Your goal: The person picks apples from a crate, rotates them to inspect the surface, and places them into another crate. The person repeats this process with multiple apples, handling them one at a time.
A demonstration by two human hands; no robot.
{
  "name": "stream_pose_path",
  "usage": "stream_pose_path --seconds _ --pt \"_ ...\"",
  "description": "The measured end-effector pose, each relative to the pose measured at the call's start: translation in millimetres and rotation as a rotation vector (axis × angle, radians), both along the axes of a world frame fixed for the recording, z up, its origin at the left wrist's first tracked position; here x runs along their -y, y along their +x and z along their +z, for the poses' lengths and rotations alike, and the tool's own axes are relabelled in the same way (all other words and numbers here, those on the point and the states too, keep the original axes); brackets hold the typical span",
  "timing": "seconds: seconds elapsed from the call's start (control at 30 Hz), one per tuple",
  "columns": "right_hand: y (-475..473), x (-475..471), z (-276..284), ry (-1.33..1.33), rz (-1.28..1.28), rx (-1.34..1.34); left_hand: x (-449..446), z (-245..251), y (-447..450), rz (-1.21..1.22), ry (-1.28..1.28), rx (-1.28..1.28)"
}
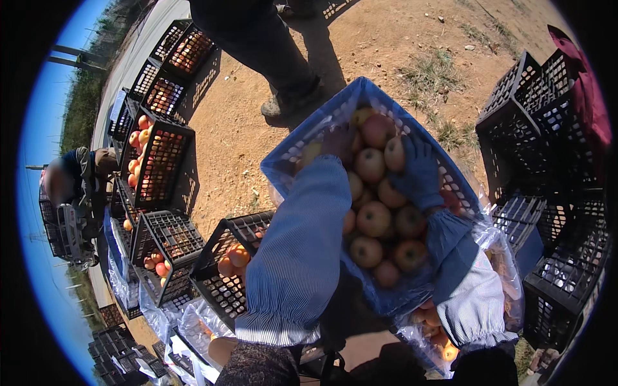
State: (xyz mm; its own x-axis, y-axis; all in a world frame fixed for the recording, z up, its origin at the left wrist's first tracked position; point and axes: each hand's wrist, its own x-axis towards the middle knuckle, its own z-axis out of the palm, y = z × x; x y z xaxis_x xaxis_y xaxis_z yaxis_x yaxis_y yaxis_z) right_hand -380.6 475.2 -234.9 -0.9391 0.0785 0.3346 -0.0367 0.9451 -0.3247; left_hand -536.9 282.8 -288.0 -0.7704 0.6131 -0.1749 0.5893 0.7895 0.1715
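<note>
A blue plastic crate (273,170) with a clear liner stands before me, full of red and yellow apples (374,219). My left hand (339,144) reaches into its far left part among the apples; shade and the sleeve partly hide the fingers, so its grip is unclear. On the right side of the crate, my right hand (416,169) wears a blue glove and curls around an apple (395,153). Striped sleeve covers (301,251) wrap both forearms. Below the near corner, more apples (437,337) lie in a second lined container, partly hidden by my right sleeve.
Black crates of apples (164,164) line the left side, and one crate (227,284) stands beside my left forearm. Black crates (526,111) are stacked at right, a dark red cloth on top. One person's leg (270,53) is just beyond the blue crate; another person (87,178) bends at far left.
</note>
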Motion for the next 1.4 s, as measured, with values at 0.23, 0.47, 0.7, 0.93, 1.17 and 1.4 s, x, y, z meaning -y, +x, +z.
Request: stream_pose_path --seconds 0.23,0.47,0.7,0.93,1.17,1.4 --pt "-0.7 -0.5 -2.9 0.006 -0.018 -0.028 -10.6 -3.9 -8.0 0.016 -0.099 0.03" --pt "-1.8 0.7 -4.1 0.048 0.002 -0.064 12.7 2.0 -9.6 0.04 0.091 -0.081" --pt "2.5 2.9 -3.2 0.029 0.033 -0.043 -7.3 11.9 8.0 0.148 -0.211 -0.355" --pt "0.4 1.1 0.0 0.084 0.023 -0.028 11.6 -16.9 10.4 0.161 -0.004 -0.574" --pt "-0.3 3.8 1.3 -0.001 0.027 -0.029 5.3 -2.5 8.8 0.002 -0.172 -0.51" --pt "-2.0 12.5 8.7 -0.339 0.094 -0.21 35.7 42.5 17.7 0.165 0.253 -0.155"
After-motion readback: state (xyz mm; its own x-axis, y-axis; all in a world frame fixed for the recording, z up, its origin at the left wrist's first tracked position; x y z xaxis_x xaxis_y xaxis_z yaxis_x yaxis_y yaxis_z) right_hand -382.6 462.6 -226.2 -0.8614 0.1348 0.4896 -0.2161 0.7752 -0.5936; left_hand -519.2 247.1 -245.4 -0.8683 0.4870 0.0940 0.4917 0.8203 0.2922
